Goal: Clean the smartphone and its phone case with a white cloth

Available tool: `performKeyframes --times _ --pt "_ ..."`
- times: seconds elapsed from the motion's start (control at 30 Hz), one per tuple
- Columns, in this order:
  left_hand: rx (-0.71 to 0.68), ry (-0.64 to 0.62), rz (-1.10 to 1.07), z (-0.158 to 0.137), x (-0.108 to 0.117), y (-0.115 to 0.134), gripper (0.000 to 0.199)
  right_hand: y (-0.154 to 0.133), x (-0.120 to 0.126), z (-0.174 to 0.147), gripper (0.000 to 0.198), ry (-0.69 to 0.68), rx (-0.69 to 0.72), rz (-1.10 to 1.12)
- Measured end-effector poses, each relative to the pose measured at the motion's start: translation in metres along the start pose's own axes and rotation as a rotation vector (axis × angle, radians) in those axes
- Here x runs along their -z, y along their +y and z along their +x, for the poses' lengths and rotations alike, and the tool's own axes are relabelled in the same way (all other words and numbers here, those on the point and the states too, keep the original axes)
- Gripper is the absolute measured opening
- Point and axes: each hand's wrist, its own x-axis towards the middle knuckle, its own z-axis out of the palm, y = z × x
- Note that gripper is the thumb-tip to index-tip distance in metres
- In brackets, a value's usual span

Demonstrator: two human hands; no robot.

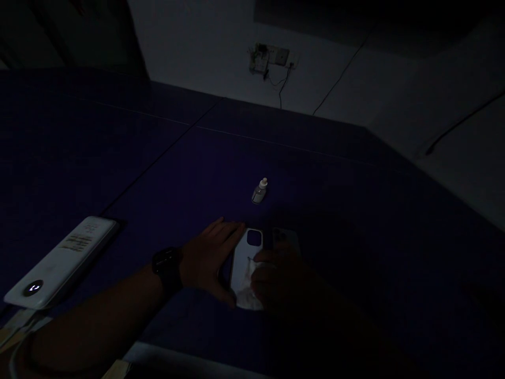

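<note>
A light-coloured phone case [241, 263] with a square camera cutout lies flat on the dark blue surface. My left hand [207, 258], with a dark watch on its wrist, grips the case along its left side, thumb at the lower corner and forefinger at the upper one. Bent fingers of my right hand [280, 273] pinch a crumpled white wipe [248, 295] and press it on the case. Just right of the case, partly under my right hand, lies a dark phone [290, 237] with camera lenses showing. Beyond them stands a small clear bottle [259, 193] with a white top.
At the left lies a white power bank [65, 263] with a lit display and cables at its lower end. Sockets with plugs [272, 58] sit on the far wall. A dark seam crosses the blue surface [177, 173]. The room is very dim.
</note>
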Motion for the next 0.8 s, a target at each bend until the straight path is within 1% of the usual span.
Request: performKeyframes --times 0.1,0.17,0.37,0.5,0.57,0.63,0.7,0.8 --pt "0.002 -0.017 0.014 0.0 0.0 -0.001 0.14 -0.011 -0.003 0.008 0.017 -0.148 0.001 0.071" --pt "-0.004 -0.027 0.022 0.0 0.0 -0.002 0.14 -0.016 -0.002 0.013 0.016 -0.2 -0.01 0.083" --pt "-0.009 -0.009 0.016 0.001 0.001 0.0 0.141 -0.015 0.006 0.011 0.02 -0.17 -0.043 0.065" --pt "-0.006 -0.003 0.008 0.001 0.001 0.0 0.141 -0.014 0.007 0.01 0.026 -0.218 0.003 0.133" --pt "-0.005 -0.002 0.008 0.001 0.001 0.0 0.14 -0.014 0.008 0.011 0.03 -0.24 -0.026 0.141" --pt "-0.01 -0.006 0.013 0.001 0.002 0.0 0.139 -0.014 0.01 0.01 0.027 -0.225 -0.088 0.124" --pt "-0.013 -0.004 0.014 0.001 0.002 0.0 0.139 -0.014 0.012 0.009 0.025 -0.211 -0.113 0.129" --pt "-0.013 0.001 0.007 0.002 0.002 0.0 0.14 -0.013 0.009 0.007 0.035 -0.222 -0.051 0.2"
